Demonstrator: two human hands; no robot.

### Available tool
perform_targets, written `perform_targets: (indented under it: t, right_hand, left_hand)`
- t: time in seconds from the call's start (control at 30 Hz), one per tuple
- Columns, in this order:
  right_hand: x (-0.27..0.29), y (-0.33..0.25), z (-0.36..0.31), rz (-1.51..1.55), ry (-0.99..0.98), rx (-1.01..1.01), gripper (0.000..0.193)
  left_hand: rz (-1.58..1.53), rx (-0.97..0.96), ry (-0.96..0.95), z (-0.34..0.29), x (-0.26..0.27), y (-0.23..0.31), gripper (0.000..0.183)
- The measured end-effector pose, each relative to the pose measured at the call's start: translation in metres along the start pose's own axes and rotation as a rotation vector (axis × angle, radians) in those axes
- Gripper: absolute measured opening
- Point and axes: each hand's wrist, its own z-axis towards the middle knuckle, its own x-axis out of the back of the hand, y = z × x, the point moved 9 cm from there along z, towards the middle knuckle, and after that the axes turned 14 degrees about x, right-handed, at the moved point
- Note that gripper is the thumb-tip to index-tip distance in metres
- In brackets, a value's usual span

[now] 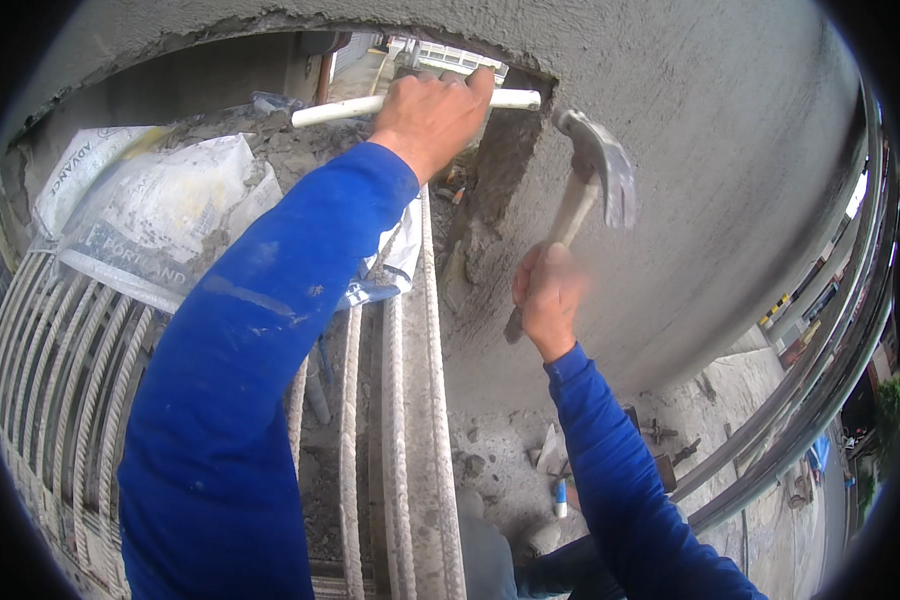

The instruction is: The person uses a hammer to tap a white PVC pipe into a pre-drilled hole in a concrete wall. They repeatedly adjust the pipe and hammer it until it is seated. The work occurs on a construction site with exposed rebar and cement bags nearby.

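My left hand (433, 118) is closed around a short white pipe (338, 112), held nearly level across the opening in the grey wall. The pipe's right end stops near the opening's rough upper right corner. In my right hand (552, 298) is a claw hammer (597, 158), gripped low on its pale handle. Its head is up, with the striking face close to the opening's edge and the claw curving down to the right. Whether the hammer or the pipe touches the wall, I cannot tell. My right hand is slightly blurred.
Grey plastered wall (710, 190) curves around the opening. Cement bags (160, 215) lie at the left, beside rubble, above a row of steel rebars (80, 370). More upright rebars (395, 420) stand between my arms. Scraps and a blue-and-white object (560, 498) lie below my right forearm.
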Motion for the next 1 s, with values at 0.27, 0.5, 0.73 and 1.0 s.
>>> perform_targets:
  t: [0.27, 0.5, 0.73, 1.0]
  right_hand:
    - [-0.010, -0.025, -0.014, 0.171, 0.093, 0.204, 0.063]
    - [-0.022, 0.002, -0.001, 0.134, 0.013, -0.077, 0.061]
    - [-0.009, -0.041, -0.023, 0.179, 0.131, 0.186, 0.063]
    - [-0.009, -0.022, -0.019, 0.120, 0.078, 0.181, 0.061]
  left_hand:
    - [0.004, -0.011, -0.037, -0.001, -0.004, -0.002, 0.017]
    - [-0.019, -0.045, -0.116, 0.011, -0.008, -0.004, 0.020]
    - [-0.036, -0.102, -0.199, 0.009, -0.009, -0.014, 0.028]
    - [-0.014, -0.094, -0.154, 0.010, -0.004, -0.008, 0.030]
